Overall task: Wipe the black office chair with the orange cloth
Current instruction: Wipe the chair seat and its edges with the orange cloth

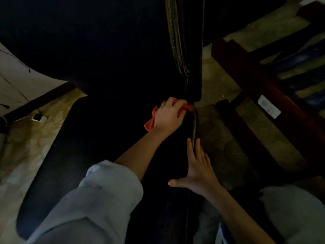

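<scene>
The black office chair (105,138) fills the middle of the view, its seat below and its backrest above, both very dark. My left hand (169,115) grips the bunched orange cloth (150,123) at the right side of the seat, where seat and backrest meet. A corner of the cloth sticks out left of the hand. My right hand (197,170) lies flat with straight fingers on the seat's right edge, nearer to me, thumb spread to the left.
Dark red wooden furniture legs (260,88) with a white label stand on the floor to the right. A pale wall, a dark skirting and a small white plug or adapter (39,118) on the marbled floor lie to the left.
</scene>
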Available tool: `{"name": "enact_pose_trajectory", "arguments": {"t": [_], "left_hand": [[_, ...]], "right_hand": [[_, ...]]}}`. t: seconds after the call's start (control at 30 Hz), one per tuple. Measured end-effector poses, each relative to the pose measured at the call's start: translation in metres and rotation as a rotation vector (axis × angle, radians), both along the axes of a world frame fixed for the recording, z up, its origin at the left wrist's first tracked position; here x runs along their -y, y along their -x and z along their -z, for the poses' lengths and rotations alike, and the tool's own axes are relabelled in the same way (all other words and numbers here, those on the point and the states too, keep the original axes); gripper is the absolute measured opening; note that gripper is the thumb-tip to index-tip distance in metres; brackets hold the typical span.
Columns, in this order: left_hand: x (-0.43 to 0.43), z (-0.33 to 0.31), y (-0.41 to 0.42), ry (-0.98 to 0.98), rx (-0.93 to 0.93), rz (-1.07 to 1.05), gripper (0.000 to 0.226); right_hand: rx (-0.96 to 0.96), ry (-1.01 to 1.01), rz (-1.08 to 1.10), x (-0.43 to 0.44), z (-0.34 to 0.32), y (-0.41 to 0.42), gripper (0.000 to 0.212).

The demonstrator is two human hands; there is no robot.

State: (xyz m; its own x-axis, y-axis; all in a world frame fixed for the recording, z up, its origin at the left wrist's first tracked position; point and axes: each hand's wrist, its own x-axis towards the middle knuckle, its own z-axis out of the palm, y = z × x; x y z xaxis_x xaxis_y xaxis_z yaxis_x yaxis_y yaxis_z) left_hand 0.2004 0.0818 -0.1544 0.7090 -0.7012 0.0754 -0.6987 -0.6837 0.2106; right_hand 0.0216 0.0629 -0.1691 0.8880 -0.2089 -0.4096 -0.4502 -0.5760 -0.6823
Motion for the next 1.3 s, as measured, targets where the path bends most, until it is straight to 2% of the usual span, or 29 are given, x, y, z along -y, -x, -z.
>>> {"name": "enact_pose_trajectory", "arguments": {"t": [0.1, 0.17, 0.37, 0.53, 0.6, 0.7, 0.77, 0.93, 1.13, 1.2, 1.3], "left_hand": [[-0.021, 0.001, -0.009, 0.063, -0.030, -0.143, 0.036], [-0.049, 0.003, -0.004, 0.113, -0.036, -0.157, 0.033], [-0.127, 0.011, 0.062, 0.197, 0.029, 0.041, 0.029], [-0.119, 0.006, 0.090, 0.120, -0.061, 0.228, 0.034], [-0.103, 0.003, 0.080, 0.101, -0.069, 0.187, 0.032], [-0.085, 0.007, 0.067, 0.134, -0.081, -0.049, 0.032], [-0.084, 0.008, 0.074, 0.159, -0.064, -0.115, 0.032], [-0.120, 0.002, 0.113, 0.119, -0.056, 0.083, 0.039], [-0.216, 0.017, 0.160, 0.115, 0.058, 0.298, 0.039], [-0.240, 0.019, 0.157, 0.147, 0.077, 0.236, 0.034], [-0.241, 0.012, 0.144, 0.204, 0.048, -0.067, 0.027]], "right_hand": [[-0.010, -0.008, -0.028, 0.007, -0.002, -0.004, 0.139], [-0.004, -0.035, -0.047, 0.010, -0.002, -0.006, 0.138], [0.010, -0.051, -0.040, 0.007, 0.000, -0.007, 0.140], [0.008, -0.078, -0.058, 0.009, 0.002, -0.006, 0.141], [-0.026, -0.050, -0.104, 0.012, 0.001, -0.004, 0.144], [-0.076, 0.038, -0.226, 0.015, -0.005, 0.008, 0.146], [-0.111, 0.106, -0.303, 0.017, -0.008, 0.018, 0.143], [-0.163, 0.104, -0.331, 0.021, -0.015, 0.028, 0.130], [-0.154, 0.194, -0.322, 0.010, -0.010, 0.037, 0.131], [-0.151, 0.204, -0.311, 0.004, -0.009, 0.040, 0.131], [-0.136, 0.172, -0.286, -0.004, -0.009, 0.044, 0.129]]}}
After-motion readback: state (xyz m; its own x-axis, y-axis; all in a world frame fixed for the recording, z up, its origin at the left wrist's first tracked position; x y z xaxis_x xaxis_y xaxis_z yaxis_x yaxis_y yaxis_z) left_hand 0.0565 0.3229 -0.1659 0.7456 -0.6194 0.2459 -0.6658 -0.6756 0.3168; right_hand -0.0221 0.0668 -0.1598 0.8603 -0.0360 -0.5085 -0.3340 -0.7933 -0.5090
